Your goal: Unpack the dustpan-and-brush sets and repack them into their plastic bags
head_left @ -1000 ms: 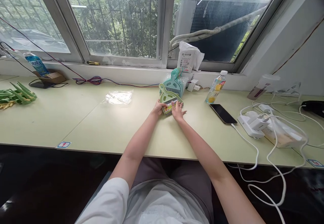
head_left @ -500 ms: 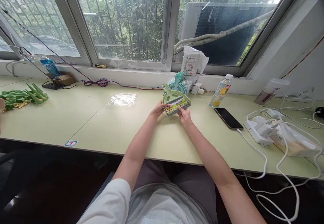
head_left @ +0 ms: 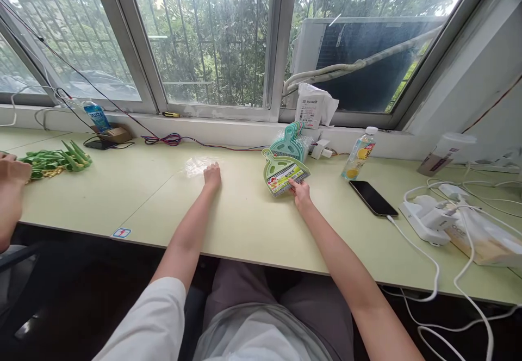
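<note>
My right hand [head_left: 300,191] grips the lower edge of a small green dustpan-and-brush set [head_left: 282,172] with a colourful label, tilted up off the pale green table [head_left: 253,219]. Just behind it stands a stack of several teal sets [head_left: 290,141] in plastic wrap. My left hand [head_left: 212,176] reaches left and rests, fingers curled, on the edge of a clear plastic bag [head_left: 196,164] lying flat on the table.
A drink bottle [head_left: 359,153], a black phone [head_left: 372,198] and a white power strip with cables [head_left: 428,219] lie to the right. A white packet [head_left: 313,105] sits on the sill. Green items [head_left: 57,159] and another person's hand [head_left: 12,181] are at far left.
My left hand let go of the green set and moved left to the clear plastic bag. My right hand kept hold of the set. Another person's hand came into view at far left.
</note>
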`<state>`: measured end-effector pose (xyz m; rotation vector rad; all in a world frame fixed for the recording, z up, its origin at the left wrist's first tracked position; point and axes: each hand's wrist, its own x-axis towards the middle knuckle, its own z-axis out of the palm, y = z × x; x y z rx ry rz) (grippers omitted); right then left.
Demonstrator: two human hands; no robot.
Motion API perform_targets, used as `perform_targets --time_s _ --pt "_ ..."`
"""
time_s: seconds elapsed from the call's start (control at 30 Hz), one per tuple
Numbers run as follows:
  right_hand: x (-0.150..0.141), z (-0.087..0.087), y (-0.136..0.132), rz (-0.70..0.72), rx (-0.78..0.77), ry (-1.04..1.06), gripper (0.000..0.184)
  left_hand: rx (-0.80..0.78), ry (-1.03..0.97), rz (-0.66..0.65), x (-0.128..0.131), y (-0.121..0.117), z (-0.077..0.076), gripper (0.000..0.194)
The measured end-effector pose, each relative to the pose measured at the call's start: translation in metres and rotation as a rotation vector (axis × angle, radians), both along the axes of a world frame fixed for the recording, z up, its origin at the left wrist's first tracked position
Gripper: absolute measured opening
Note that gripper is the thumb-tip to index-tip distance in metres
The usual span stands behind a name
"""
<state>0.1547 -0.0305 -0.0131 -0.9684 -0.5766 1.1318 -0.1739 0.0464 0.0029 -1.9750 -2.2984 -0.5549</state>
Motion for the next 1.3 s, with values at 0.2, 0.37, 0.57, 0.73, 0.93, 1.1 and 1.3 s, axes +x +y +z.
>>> perform_targets --time_s 0.2,0.37,0.57,0.73,0.93,1.1,1.3 --pt "-0.001 0.003 -0.002 0.011 -0.025 -0.02 0.021 0.045 0.119 -0.511 -0.002 -0.018 0.009 0.048" --pt "-0.002 0.004 -0.002 0.027 -0.022 -0.034 0.018 -0.067 0.147 -0.505 0.01 -0.027 0.02 0.041" --pt "-0.001 0.002 -0.001 0.076 -0.024 -0.06 0.017 -0.124 0.22 -0.343 0.041 -0.025 0.022 0.031" --pt "0.0 0.006 -0.003 0.18 -0.059 -0.058 0.017 -0.066 0.163 -0.186 0.056 -0.018 0.023 0.034" --pt "0.003 0.016 -0.008 0.386 -0.076 -0.123 0.016 0.274 -0.282 0.032 0.093 -0.023 0.012 0.03" --pt "0.01 0.015 -0.004 0.309 -0.076 -0.157 0.016 0.46 -0.407 -0.054 0.109 -0.036 0.008 0.025" --pt "0.01 0.009 0.001 0.183 -0.072 -0.139 0.021 0.403 -0.408 -0.334 0.122 -0.049 0.015 0.028"
